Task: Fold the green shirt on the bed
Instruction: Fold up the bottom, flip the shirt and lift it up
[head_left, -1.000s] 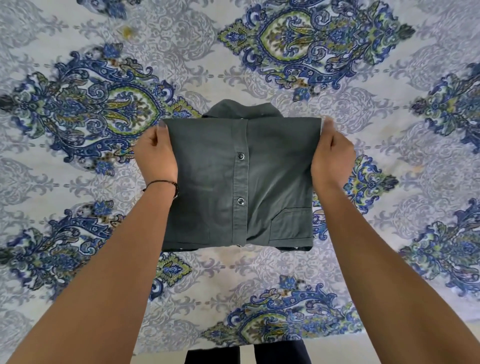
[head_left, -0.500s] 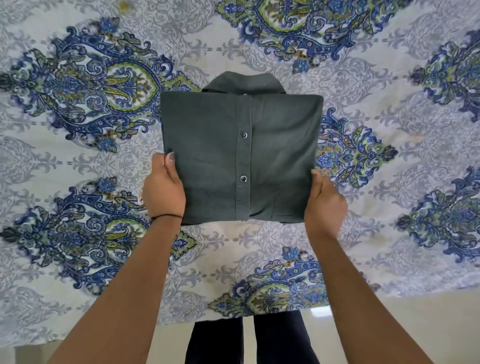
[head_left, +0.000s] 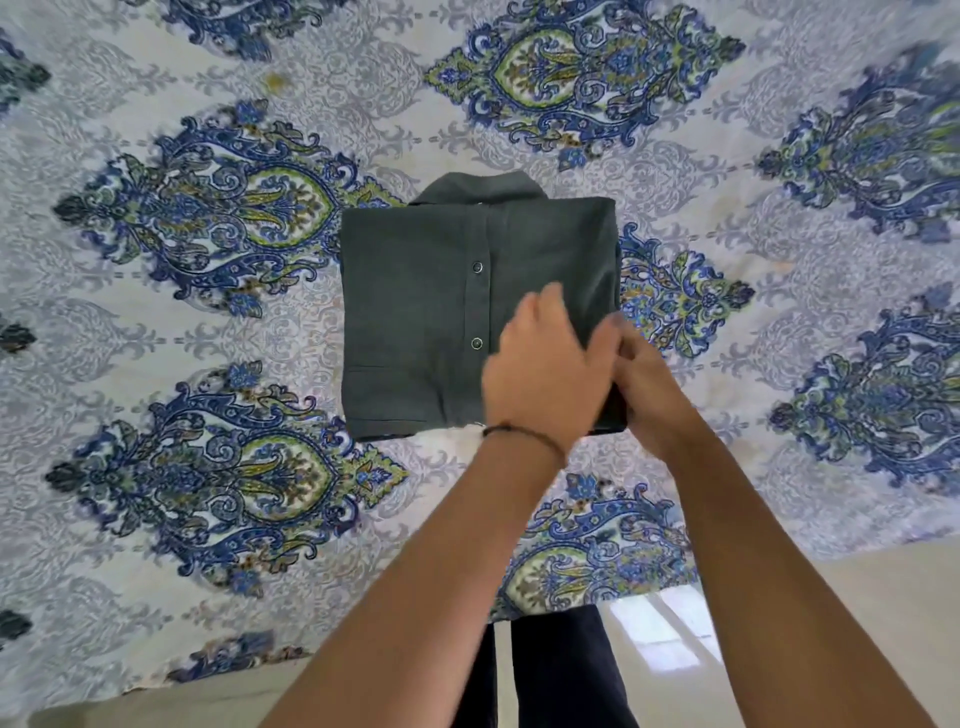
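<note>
The dark green shirt (head_left: 415, 312) lies folded into a neat rectangle on the patterned bed sheet (head_left: 171, 332), collar at the far side and button placket up. My left hand (head_left: 545, 374), with a thin black wrist band, rests flat on the shirt's near right part, blurred by motion. My right hand (head_left: 649, 384) sits at the near right corner, its fingers curled around the shirt's right edge. The two hands touch each other there, and they hide that corner of the shirt.
The bed's near edge runs along the bottom, with pale tiled floor (head_left: 883, 597) beyond it at the right. My dark-trousered legs (head_left: 561, 670) stand against the bed edge. The sheet spreads out on all sides of the shirt.
My left hand has left the shirt's left edge and crossed over to the near right part. My right hand stays at the right edge. The shirt lies in the same folded shape.
</note>
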